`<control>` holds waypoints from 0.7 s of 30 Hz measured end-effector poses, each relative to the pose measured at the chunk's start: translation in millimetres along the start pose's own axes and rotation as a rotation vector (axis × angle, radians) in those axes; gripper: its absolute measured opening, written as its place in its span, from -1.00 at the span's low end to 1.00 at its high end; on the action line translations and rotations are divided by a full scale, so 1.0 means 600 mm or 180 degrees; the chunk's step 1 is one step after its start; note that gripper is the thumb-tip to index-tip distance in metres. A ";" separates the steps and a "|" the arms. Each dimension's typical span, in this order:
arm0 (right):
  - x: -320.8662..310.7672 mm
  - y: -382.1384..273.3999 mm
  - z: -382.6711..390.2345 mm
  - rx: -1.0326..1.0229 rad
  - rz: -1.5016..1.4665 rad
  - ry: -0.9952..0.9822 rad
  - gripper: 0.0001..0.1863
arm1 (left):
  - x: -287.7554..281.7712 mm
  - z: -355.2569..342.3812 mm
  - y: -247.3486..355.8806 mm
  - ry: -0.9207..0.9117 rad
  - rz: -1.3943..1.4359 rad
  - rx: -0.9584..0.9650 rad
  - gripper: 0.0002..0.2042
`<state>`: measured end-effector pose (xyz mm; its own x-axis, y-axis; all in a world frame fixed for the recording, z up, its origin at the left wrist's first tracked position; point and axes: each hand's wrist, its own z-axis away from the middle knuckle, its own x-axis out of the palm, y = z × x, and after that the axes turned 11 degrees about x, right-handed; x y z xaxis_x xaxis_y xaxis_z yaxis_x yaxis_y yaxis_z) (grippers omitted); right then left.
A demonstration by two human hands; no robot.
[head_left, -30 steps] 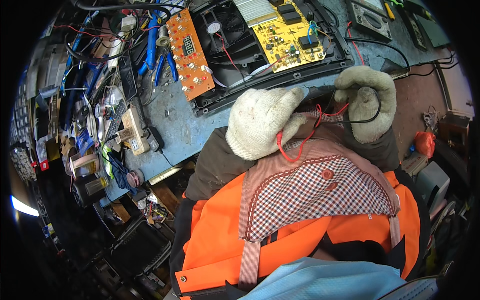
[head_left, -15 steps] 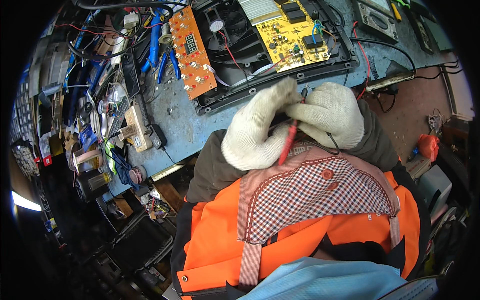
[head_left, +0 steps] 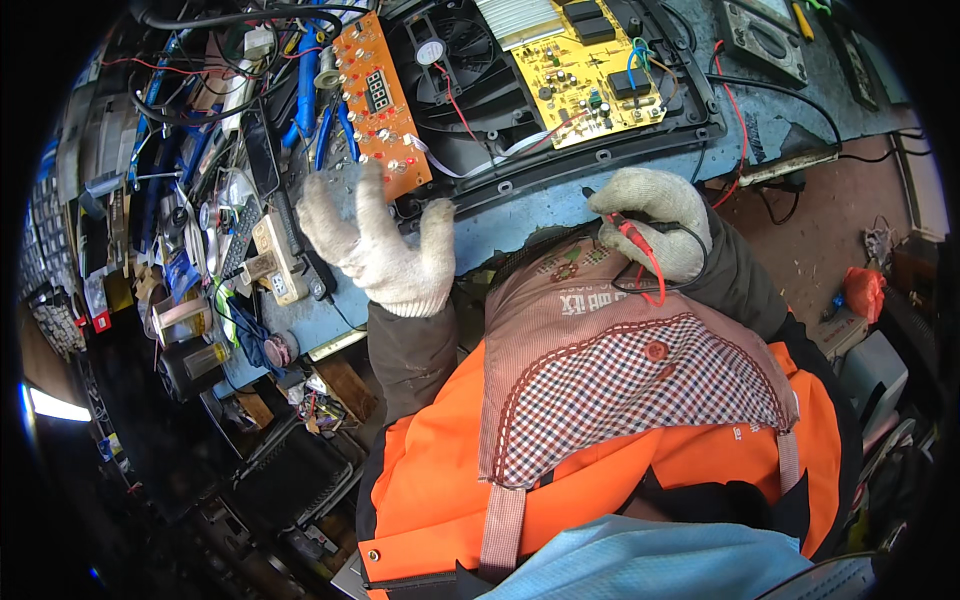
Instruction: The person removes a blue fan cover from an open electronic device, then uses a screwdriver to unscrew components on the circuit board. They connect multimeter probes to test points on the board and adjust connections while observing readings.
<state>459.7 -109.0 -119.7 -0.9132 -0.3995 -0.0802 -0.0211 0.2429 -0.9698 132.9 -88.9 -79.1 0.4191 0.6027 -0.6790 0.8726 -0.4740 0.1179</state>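
Observation:
Both my hands wear white knitted gloves. My left hand (head_left: 388, 250) is spread, fingers apart, with nothing in it, just in front of the lower end of an orange display board (head_left: 362, 60). In my right hand (head_left: 655, 200), held at the bench's front edge, is a red test probe (head_left: 632, 236), its lead looping down over my apron. A dark probe tip (head_left: 590, 192) also pokes out by the fingertips, and a black lead curves round the glove. Beyond lies a black plastic housing (head_left: 520, 172) with a fan (head_left: 455, 60) and a yellow circuit board (head_left: 560, 92).
A multimeter (head_left: 765, 45) sits at the back right, near red and black leads. Blue-handled pliers (head_left: 325, 135), a white power strip (head_left: 278, 255) and tangled cables crowd the left of the blue bench (head_left: 490, 215). A red bag (head_left: 863, 295) lies lower right.
My hands were together over the apron by the probes. The left has moved away to the left and spread; the right has stayed near the bench edge, now with the red probe.

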 end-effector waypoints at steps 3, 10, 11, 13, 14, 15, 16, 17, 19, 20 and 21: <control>-0.007 0.001 0.001 0.0034 -0.0004 -0.0048 -0.70 | 0.005 0.002 -0.009 -0.0047 -0.0121 0.0210 -0.20; -0.017 -0.008 -0.006 -0.0173 0.0298 -0.0063 -0.69 | 0.011 0.007 -0.013 -0.0011 0.0018 0.0052 -0.19; -0.017 -0.007 -0.006 -0.0174 0.0279 -0.0068 -0.68 | 0.014 0.009 -0.014 -0.0003 0.0054 0.0026 -0.19; -0.016 -0.006 -0.004 -0.0147 0.0210 -0.0089 -0.68 | 0.018 0.011 -0.015 0.0016 0.0125 -0.0030 -0.19; -0.014 -0.005 -0.003 -0.0120 0.0162 -0.0105 -0.68 | 0.018 0.012 -0.016 -0.0006 0.0082 -0.0009 -0.19; -0.014 -0.003 -0.002 -0.0093 0.0114 -0.0121 -0.68 | 0.017 0.012 -0.016 -0.0028 0.0039 0.0013 -0.18; -0.014 -0.002 -0.003 -0.0114 0.0082 -0.0149 -0.67 | 0.016 0.012 -0.016 -0.0053 -0.0004 0.0036 -0.18; -0.015 -0.001 -0.004 -0.0134 0.0049 -0.0177 -0.67 | 0.016 0.012 -0.017 -0.0045 0.0004 0.0045 -0.19; -0.017 0.000 -0.004 -0.0165 0.0055 -0.0212 -0.66 | 0.018 0.012 -0.018 -0.0028 0.0022 0.0063 -0.19; -0.018 0.000 -0.003 -0.0176 0.0093 -0.0220 -0.65 | 0.017 0.012 -0.018 -0.0042 0.0000 0.0075 -0.19; -0.019 -0.001 -0.003 -0.0187 0.0131 -0.0228 -0.64 | 0.016 0.011 -0.018 -0.0057 -0.0020 0.0088 -0.20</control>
<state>469.3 -102.7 -117.9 -0.8825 -0.4497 -0.1381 -0.0098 0.3109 -0.9504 125.8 -82.2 -91.8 0.4089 0.5943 -0.6926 0.8679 -0.4879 0.0937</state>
